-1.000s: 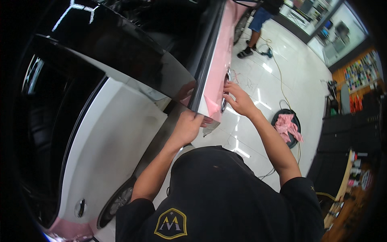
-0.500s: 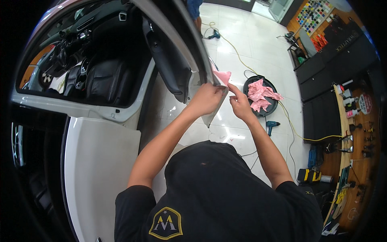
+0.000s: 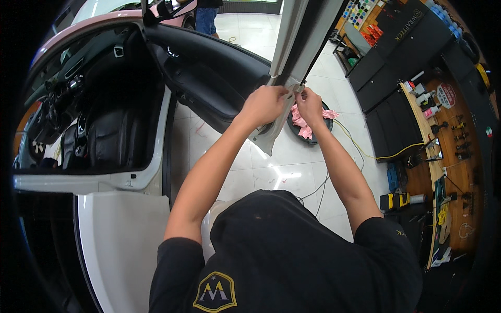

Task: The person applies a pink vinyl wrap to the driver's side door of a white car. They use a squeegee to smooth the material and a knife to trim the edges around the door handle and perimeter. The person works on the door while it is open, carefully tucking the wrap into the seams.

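Ahead of me stands an open car door with a black inner panel (image 3: 201, 70) and a light grey window frame (image 3: 295, 44). A pale, thin sheet of film (image 3: 267, 141) hangs from the door's rear edge, its lower corner pointing down. My left hand (image 3: 265, 105) is closed on the film at that edge, its fingertips near the base of the window frame. Just to its right, my right hand (image 3: 310, 106) pinches at the same edge, thumb and forefinger together. What lies between its fingertips is too small to make out.
A round black tub (image 3: 305, 138) holding crumpled pink film (image 3: 305, 122) stands on the floor beyond my right hand. The car's dark seat (image 3: 112, 120) and another white door panel (image 3: 122, 235) are on the left. Workbench (image 3: 425, 151) at right; a person (image 3: 205, 21) stands far off.
My view has shifted, showing more of the door. My right hand's pointing forefinger has folded into a pinch closer to my left hand. The pink piece at the door edge no longer shows.
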`<state>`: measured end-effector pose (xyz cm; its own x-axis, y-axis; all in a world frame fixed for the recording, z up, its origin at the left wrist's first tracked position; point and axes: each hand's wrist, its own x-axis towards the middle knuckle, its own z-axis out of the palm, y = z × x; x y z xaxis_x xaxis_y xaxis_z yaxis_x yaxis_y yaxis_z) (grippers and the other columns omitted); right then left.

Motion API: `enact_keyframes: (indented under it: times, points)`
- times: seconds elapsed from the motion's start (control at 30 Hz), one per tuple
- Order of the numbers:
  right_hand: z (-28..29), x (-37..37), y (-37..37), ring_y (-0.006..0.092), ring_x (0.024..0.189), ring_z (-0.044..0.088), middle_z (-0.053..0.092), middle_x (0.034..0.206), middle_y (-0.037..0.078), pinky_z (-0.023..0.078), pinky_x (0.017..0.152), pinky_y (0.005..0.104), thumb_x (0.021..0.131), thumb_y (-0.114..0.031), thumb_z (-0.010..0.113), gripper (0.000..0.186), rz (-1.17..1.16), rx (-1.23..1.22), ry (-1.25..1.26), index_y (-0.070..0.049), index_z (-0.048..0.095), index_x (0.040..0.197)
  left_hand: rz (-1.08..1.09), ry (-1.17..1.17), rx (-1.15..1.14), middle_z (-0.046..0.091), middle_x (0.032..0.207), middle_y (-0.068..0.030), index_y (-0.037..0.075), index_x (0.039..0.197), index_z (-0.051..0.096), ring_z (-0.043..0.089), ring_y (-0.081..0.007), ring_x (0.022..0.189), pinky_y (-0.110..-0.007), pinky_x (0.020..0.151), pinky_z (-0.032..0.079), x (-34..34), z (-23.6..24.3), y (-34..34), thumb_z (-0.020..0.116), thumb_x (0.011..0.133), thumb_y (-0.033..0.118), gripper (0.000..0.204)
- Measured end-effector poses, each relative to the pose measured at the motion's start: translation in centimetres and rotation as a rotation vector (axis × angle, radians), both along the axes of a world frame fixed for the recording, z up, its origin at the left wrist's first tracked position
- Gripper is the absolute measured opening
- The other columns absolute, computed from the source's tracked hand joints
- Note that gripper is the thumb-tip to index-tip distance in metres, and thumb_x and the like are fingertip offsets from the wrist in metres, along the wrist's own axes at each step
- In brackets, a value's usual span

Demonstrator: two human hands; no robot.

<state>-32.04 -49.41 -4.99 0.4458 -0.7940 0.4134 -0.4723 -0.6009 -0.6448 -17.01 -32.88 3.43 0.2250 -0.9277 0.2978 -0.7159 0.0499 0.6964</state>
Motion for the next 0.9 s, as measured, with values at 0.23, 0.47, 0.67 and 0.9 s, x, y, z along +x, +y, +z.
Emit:
enact_keyframes:
  times: [0.23, 0.47, 0.67, 0.9]
  points:
    - [0.6, 0.1, 0.6, 0.0347, 0.075, 0.071, 0.072, 0.082, 0.020, 0.053, 0.069, 0.0425, 0.098, -0.016, 0.067, 0.018, -0.137, -0.085, -0.197, 0.002, 0.068, 0.097, 0.088, -0.006, -0.382, 0.070, 0.118, -0.0196, 0.002, 0.126, 0.066, 0.070, -0.0373, 0.102, -0.042, 0.091, 0.055, 3.6, 2.9, 1.3, 0.060, 0.092, 0.006, 0.035]
    - [-0.5, 1.7, 1.5, 0.0315, 0.070, 0.070, 0.069, 0.078, 0.020, 0.051, 0.062, 0.0396, 0.094, -0.005, 0.067, 0.006, -0.127, -0.404, -0.181, 0.001, 0.066, 0.095, -0.085, -0.309, -0.481, 0.063, 0.133, -0.0184, 0.002, 0.131, 0.058, 0.052, -0.0379, 0.137, -0.052, 0.117, 0.034, 7.7, -0.1, -4.0, 0.055, 0.090, 0.002, 0.041]
    - [-2.1, 0.8, 2.7, 0.0299, 0.082, 0.076, 0.075, 0.088, 0.017, 0.057, 0.073, 0.0383, 0.097, -0.004, 0.064, 0.008, -0.264, -0.253, -0.223, 0.002, 0.067, 0.101, -0.136, -0.212, -0.561, 0.065, 0.127, -0.0165, 0.002, 0.124, 0.061, 0.055, -0.0357, 0.132, -0.052, 0.117, 0.033, 7.3, -0.7, -4.4, 0.055, 0.089, 0.002, 0.035]
    - [-0.9, 3.2, 3.0, 0.0235, 0.074, 0.075, 0.075, 0.081, 0.017, 0.056, 0.069, 0.0353, 0.095, -0.009, 0.069, 0.014, -0.430, -0.179, -0.271, 0.005, 0.068, 0.097, -0.141, -0.186, -0.566, 0.065, 0.125, -0.0150, 0.003, 0.122, 0.062, 0.056, -0.0348, 0.129, -0.052, 0.117, 0.032, 7.5, -0.8, -4.8, 0.056, 0.090, 0.004, 0.033]
